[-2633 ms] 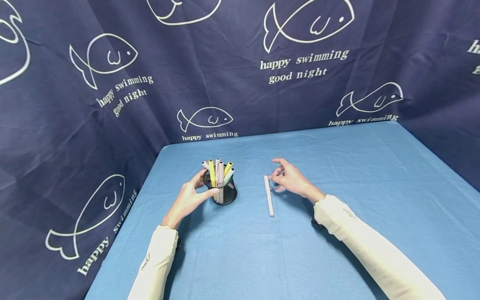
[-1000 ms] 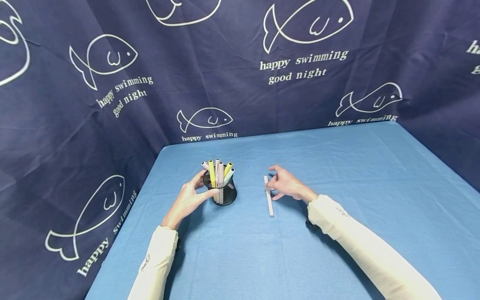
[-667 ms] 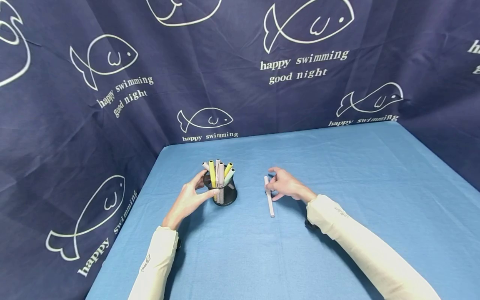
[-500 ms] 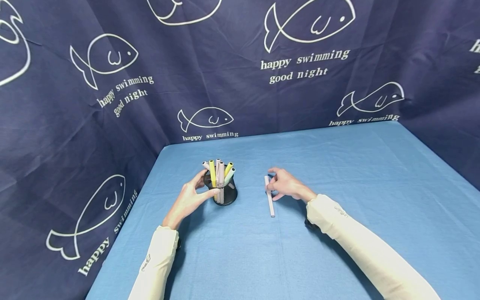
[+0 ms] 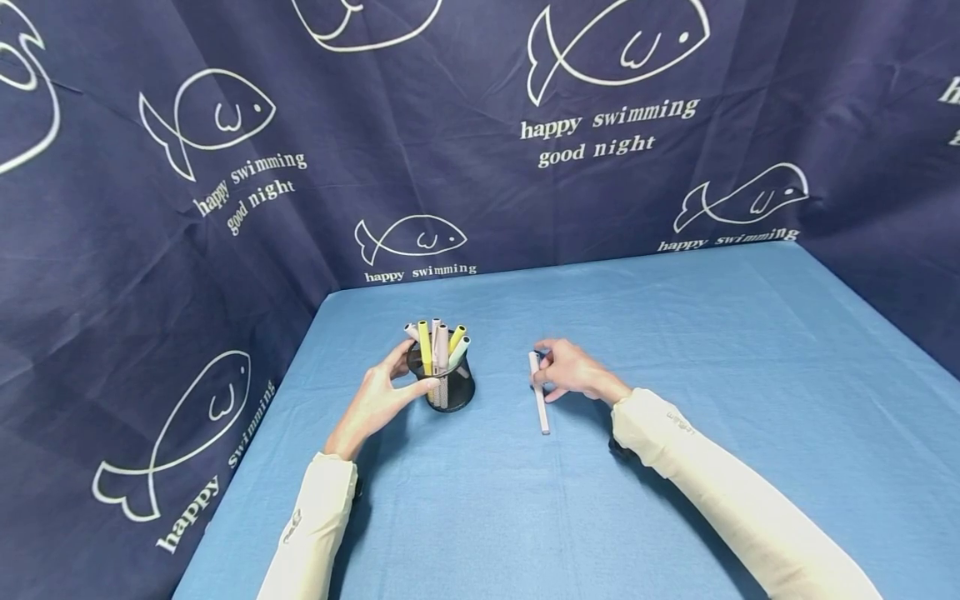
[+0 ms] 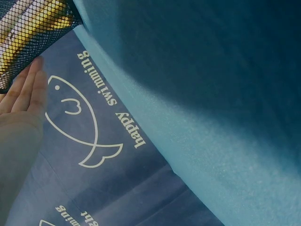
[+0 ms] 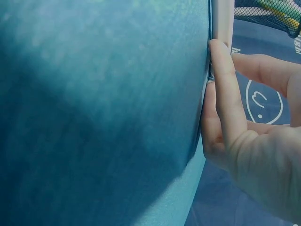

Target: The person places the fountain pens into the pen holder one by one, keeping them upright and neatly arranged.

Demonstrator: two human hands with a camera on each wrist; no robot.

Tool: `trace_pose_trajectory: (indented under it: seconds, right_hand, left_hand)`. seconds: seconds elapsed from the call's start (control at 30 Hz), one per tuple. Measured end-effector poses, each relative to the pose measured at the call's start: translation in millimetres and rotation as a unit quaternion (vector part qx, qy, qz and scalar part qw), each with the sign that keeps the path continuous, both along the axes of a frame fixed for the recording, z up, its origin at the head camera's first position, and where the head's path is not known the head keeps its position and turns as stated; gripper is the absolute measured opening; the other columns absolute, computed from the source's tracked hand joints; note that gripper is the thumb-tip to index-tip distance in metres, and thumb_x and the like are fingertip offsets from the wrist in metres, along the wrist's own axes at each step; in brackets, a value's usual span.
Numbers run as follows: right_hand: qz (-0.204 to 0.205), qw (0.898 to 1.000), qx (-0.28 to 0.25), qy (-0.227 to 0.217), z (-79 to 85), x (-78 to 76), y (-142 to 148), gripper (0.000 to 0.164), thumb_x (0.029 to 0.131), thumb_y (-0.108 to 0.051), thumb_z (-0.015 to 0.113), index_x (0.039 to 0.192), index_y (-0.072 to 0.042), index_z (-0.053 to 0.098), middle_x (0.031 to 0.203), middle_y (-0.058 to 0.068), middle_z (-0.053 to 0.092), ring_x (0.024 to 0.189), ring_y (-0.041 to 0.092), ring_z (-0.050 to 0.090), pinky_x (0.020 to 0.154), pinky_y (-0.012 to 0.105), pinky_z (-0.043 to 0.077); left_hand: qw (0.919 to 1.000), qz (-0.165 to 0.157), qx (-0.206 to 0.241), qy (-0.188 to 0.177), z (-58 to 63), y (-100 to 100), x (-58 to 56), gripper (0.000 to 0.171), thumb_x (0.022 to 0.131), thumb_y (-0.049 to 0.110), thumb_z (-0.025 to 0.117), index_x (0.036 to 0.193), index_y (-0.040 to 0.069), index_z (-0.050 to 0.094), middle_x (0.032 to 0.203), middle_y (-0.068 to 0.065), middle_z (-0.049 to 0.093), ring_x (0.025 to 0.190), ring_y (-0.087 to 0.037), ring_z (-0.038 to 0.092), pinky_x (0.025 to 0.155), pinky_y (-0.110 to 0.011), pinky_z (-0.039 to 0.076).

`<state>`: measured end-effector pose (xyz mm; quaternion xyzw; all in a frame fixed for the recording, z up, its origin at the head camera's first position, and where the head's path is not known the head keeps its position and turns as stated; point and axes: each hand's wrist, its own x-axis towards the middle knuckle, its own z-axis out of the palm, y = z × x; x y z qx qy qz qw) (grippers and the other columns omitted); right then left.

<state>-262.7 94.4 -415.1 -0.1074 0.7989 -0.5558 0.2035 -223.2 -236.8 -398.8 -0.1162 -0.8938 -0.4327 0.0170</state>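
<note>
In the head view a black mesh pen holder [image 5: 452, 392] stands upright on the table, full of several pens [image 5: 441, 346] in yellow, pale pink and mint. My left hand [image 5: 378, 396] holds it from the left, thumb on the near side and fingers round the far side. The left wrist view shows those fingers [image 6: 28, 89] against the mesh. To the right lies a single pale pink pen [image 5: 542, 412], its length pointing away from me. Near its far end, my right hand [image 5: 573, 371] pinches it between thumb and fingers, as the right wrist view shows up close at the pen barrel [image 7: 222, 23].
A blue cloth [image 5: 480, 517] covers the table. Dark blue curtains [image 5: 465, 150] printed with white fish enclose it at the back and both sides. The pen holder stands a short way left of the lying pen.
My right hand has come down and left from beside the pen's far end and its fingers have closed on the pen. The left hand, pen holder and pen stay in place.
</note>
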Motion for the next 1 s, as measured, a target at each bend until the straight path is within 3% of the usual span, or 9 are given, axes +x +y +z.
trace_pose_trajectory:
  seconds: [0.57, 1.0]
  right_hand:
    - [-0.012, 1.000, 0.015, -0.003, 0.5, -0.9, -3.1, 0.061, 0.090, 0.012, 0.065, 0.146, 0.015, 0.040, 0.091, 0.014, 0.052, 0.078, 0.025, 0.070, 0.070, 0.036, 0.062]
    - [-0.019, 1.000, 0.017, 0.007, 1.9, 0.1, -1.6, 0.058, 0.091, 0.009, 0.063, 0.144, 0.014, 0.039, 0.091, 0.017, 0.052, 0.073, 0.025, 0.069, 0.069, 0.038, 0.063]
  left_hand:
    - [1.0000, 0.001, 0.000, 0.004, -1.7, -0.1, -0.9, 0.090, 0.088, 0.045, 0.083, 0.159, 0.011, 0.040, 0.140, -0.014, 0.063, 0.129, -0.036, 0.058, 0.107, -0.057, 0.044]
    - [1.0000, 0.000, 0.007, 0.005, -0.1, 0.3, 0.0, 0.089, 0.088, 0.043, 0.084, 0.159, 0.011, 0.040, 0.141, -0.013, 0.062, 0.128, -0.036, 0.059, 0.108, -0.057, 0.043]
